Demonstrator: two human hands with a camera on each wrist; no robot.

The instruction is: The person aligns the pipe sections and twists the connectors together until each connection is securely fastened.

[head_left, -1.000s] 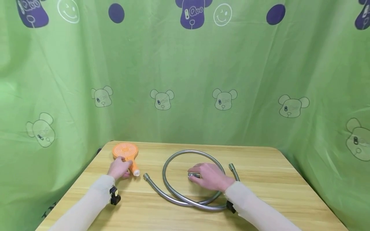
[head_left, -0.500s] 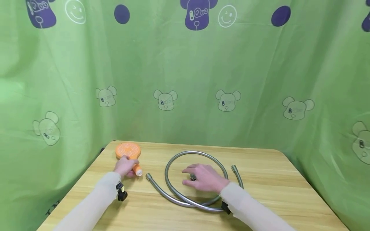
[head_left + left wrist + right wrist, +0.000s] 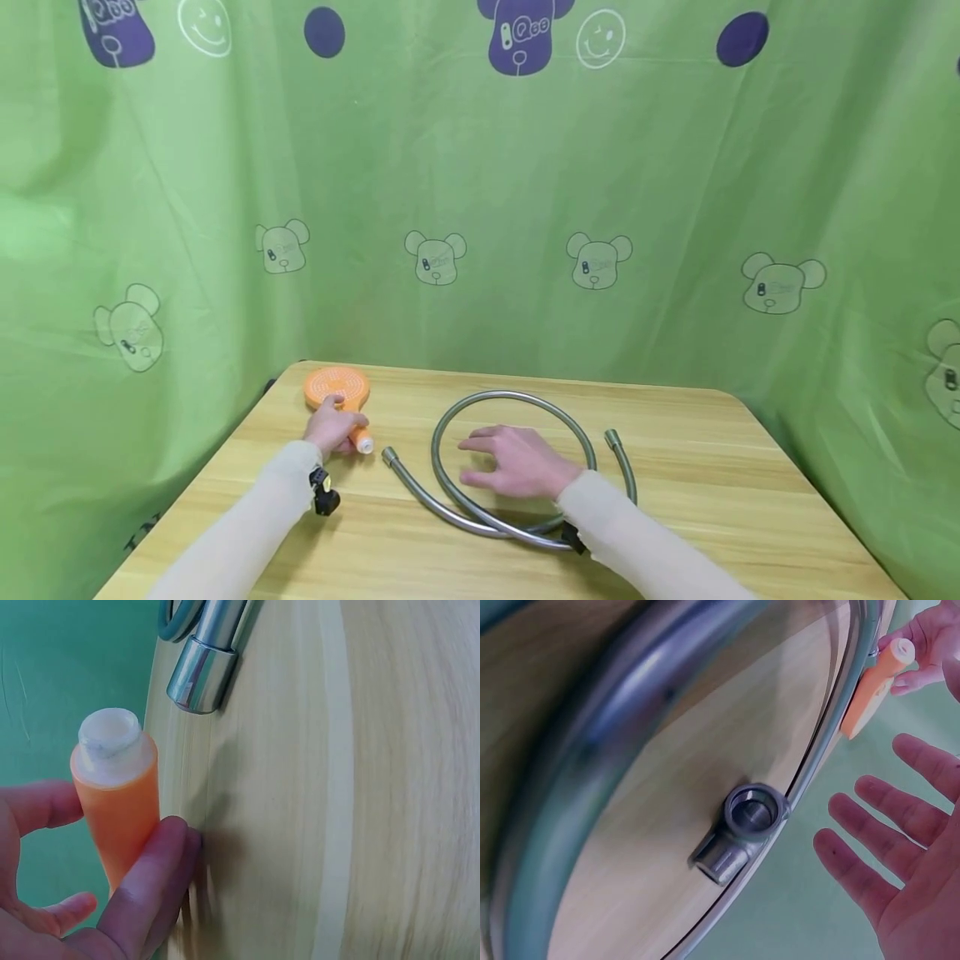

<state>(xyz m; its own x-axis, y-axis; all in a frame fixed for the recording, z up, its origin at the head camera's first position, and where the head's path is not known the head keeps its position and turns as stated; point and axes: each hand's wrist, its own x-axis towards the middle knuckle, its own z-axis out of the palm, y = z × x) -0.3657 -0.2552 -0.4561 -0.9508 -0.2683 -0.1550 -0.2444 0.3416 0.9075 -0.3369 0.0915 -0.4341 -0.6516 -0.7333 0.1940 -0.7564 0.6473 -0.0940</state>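
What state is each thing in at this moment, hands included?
shower head: spray face up, gripped, nothing joined to its handle end
hose: looped on the table, both ends unconnected
fitting: lying inside the loop, untouched, nothing in its ring
left hand: gripping the shower head's handle
right hand: spread, holding nothing
curtain: hanging, creased

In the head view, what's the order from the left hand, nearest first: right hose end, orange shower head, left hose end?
1. Orange shower head: in the left hand.
2. Left hose end: right of the hand.
3. Right hose end: farthest right.
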